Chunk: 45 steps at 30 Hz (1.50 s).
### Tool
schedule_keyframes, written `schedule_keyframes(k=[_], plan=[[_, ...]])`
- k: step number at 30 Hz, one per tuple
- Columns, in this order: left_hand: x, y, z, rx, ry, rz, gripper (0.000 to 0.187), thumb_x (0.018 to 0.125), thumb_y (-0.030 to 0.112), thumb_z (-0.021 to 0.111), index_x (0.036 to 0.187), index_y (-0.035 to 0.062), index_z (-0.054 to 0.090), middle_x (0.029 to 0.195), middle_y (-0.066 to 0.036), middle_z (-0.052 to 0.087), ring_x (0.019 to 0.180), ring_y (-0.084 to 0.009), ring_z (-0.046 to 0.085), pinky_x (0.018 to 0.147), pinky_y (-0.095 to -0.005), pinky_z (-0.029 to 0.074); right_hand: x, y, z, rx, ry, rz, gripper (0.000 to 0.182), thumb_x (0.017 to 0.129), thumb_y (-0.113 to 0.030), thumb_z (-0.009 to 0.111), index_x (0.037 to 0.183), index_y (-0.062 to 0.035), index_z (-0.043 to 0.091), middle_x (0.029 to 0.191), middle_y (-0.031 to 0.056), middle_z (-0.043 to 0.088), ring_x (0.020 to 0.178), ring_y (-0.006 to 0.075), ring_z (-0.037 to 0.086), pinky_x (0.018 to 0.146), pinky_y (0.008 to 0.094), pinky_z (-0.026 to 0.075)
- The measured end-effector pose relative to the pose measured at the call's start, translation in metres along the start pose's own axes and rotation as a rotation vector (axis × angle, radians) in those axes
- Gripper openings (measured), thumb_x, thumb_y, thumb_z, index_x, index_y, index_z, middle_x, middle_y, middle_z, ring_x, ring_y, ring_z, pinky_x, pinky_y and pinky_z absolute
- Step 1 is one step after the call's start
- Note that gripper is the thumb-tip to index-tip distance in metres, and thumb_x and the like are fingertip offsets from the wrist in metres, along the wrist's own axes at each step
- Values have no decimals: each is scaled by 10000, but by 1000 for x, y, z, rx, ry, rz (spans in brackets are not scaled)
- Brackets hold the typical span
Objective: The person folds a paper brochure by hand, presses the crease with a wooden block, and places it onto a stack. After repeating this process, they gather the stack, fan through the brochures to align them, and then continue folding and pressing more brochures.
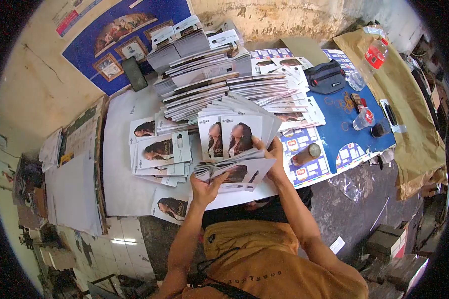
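Observation:
Near the table's front edge, my left hand [206,188] is closed round the lower left end of a fanned bundle of printed booklets [237,175]. My right hand [272,155] grips the booklets' right side, its fingers among the sheets. Just beyond lie more booklets [242,130] with a dark-haired figure on the cover, spread in a fan. To the left is a loose pile of booklets [160,152], and one booklet [170,207] lies at the table edge. Tall stacks of booklets [199,94] rise behind my hands.
A phone [134,74] leans against the wall at the back left. On the right are a black pouch [325,77], a large bottle [375,55], rubber bands [345,103], a plastic cup [364,118], a dark drink glass [380,128] and a jar [308,153]. Brown paper [391,99] hangs beyond.

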<state>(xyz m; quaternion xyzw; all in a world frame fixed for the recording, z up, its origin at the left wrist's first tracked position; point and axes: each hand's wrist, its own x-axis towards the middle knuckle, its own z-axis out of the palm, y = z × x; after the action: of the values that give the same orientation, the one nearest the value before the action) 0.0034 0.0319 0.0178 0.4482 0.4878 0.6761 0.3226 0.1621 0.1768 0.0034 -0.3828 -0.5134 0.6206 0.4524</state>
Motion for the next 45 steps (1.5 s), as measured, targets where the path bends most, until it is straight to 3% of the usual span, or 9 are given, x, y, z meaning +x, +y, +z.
schedule_keyframes(k=[9,15,20,22,27,30,35,38,45], plan=[[16,11,-6,-109,113,18,251,904,5,689,1137,-62,623,1049,-146,713,975,-207,693,903,-346,555,23,25,13,-4,-153,-185,434,837,-103,773,1197,42,578,1042,107,697,898,165,653,803,299,531],[10,-2,-23,-132,95,-77,379,898,42,706,1234,-36,550,1110,-122,677,1041,-194,661,950,-349,529,43,63,27,179,-291,292,407,780,-159,804,1081,70,653,1013,124,718,867,162,665,718,328,558],[-4,22,-24,-166,330,-204,410,907,46,690,1275,-19,522,1259,-99,610,1161,-192,606,1023,-344,475,17,-7,28,156,-197,14,323,802,-155,802,1032,34,678,984,92,719,867,129,657,756,305,535],[-9,31,-26,-284,389,-284,420,920,63,678,1299,-15,515,1305,-83,586,1212,-183,574,1052,-340,449,19,-38,11,-28,-313,167,379,797,-197,839,1086,-21,668,1002,51,704,924,140,655,807,333,536],[6,39,3,-389,302,-374,504,963,129,648,1416,-11,478,1403,-75,543,1267,-164,530,1065,-309,424,23,-17,-2,-732,-171,-97,824,754,-265,863,1346,61,390,1083,267,632,1005,443,625,860,451,508],[15,31,13,-283,310,-459,465,971,158,651,1383,-13,522,1398,-96,552,1264,-177,537,1082,-311,410,7,-22,0,-703,13,-524,752,751,-206,853,1300,53,411,1184,288,578,1144,435,556,969,459,448],[19,15,16,-199,343,-419,468,980,183,644,1379,-22,514,1369,-122,565,1259,-198,543,1087,-329,414,-10,-12,-19,-472,-87,-370,189,881,-178,711,960,-18,647,1230,208,581,1137,355,539,969,433,413],[22,22,20,-162,336,-448,472,988,197,632,1386,-23,502,1373,-128,559,1260,-200,541,1092,-335,411,-21,-19,-5,-591,-75,-452,120,905,-135,680,938,-25,644,1145,168,618,1090,346,564,928,429,436],[15,3,11,-179,381,-465,514,984,243,644,1401,-16,489,1366,-127,555,1225,-175,542,1049,-323,423,-31,-29,-10,-84,474,-542,94,1014,-70,543,1090,-19,522,872,61,593,760,79,531,673,232,445]])
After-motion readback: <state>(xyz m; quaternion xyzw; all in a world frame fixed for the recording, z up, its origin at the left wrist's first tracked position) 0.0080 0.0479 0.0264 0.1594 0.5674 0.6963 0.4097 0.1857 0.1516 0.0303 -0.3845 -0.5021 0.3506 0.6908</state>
